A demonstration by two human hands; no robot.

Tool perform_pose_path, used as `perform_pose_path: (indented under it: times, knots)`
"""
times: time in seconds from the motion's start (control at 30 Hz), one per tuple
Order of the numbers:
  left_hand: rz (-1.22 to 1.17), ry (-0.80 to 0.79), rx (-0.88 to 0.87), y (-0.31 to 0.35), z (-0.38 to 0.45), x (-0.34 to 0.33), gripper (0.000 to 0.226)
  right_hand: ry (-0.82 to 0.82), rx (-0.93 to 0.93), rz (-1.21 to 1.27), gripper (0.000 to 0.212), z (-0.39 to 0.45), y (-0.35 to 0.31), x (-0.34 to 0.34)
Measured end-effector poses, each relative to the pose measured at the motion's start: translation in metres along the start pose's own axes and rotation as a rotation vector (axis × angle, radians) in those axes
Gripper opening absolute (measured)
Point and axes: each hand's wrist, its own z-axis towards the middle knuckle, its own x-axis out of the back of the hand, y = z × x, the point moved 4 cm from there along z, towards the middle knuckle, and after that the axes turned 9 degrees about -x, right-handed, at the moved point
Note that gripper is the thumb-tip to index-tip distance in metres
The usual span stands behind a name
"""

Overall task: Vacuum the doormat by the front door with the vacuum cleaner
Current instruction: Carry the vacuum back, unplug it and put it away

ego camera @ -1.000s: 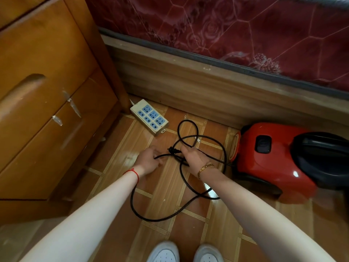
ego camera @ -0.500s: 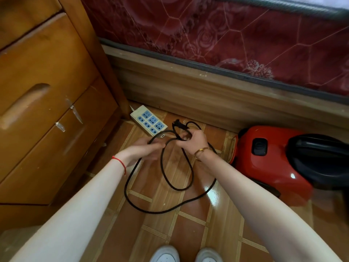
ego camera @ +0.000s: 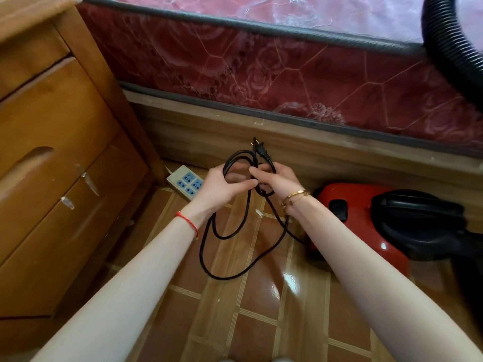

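A red and black vacuum cleaner (ego camera: 366, 218) sits on the floor at the right, against the bed base. Its black power cord (ego camera: 209, 246) hangs in loops from both hands, lifted off the floor. My left hand (ego camera: 222, 188) grips the looped cord. My right hand (ego camera: 277, 181) pinches the cord just below the plug (ego camera: 261, 150), which points up above my fingers. A black ribbed hose (ego camera: 444, 45) curves through the top right corner. No doormat is in view.
A white power strip (ego camera: 184, 180) with blue sockets lies on the floor behind my left hand. A wooden drawer cabinet (ego camera: 52, 165) fills the left. A bed with a red patterned mattress (ego camera: 287, 74) and wooden base runs across the back. The floor is glossy brown tile.
Both hands have risen from the floor with the cord, gathering its loops. The plug now stands above my fingers. My view has tilted up, so the hose shows.
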Motion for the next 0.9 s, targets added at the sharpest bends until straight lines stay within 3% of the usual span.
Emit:
perform_pose_path:
  times: [0.1, 0.2, 0.4, 0.57, 0.67, 0.8, 0.9]
  knots:
    - [0.057, -0.008, -0.051, 0.008, 0.009, -0.011, 0.041, 0.028, -0.008, -0.162, 0.042, -0.005, -0.005, 0.005]
    - [0.106, 0.0, -0.077, 0.011, 0.017, -0.021, 0.044, 0.0, -0.01, -0.26, 0.05, -0.015, -0.01, 0.005]
    - [0.068, -0.043, -0.022, 0.007, 0.03, -0.049, 0.052, 0.104, 0.03, -0.553, 0.064, -0.039, -0.013, 0.028]
    - [0.091, -0.16, -0.014, 0.029, 0.032, -0.078, 0.026, 0.196, 0.087, -0.727, 0.069, -0.044, -0.008, 0.055]
    - [0.038, -0.221, 0.017, 0.038, 0.029, -0.097, 0.043, 0.251, 0.085, -0.679, 0.083, -0.049, -0.011, 0.071]
    - [0.074, -0.267, -0.031, 0.046, 0.028, -0.116, 0.047, 0.285, 0.097, -0.763, 0.068, -0.066, -0.021, 0.097]
    - [0.113, -0.316, -0.045, 0.058, 0.026, -0.131, 0.055, 0.31, 0.074, -0.911, 0.071, -0.081, -0.024, 0.117]
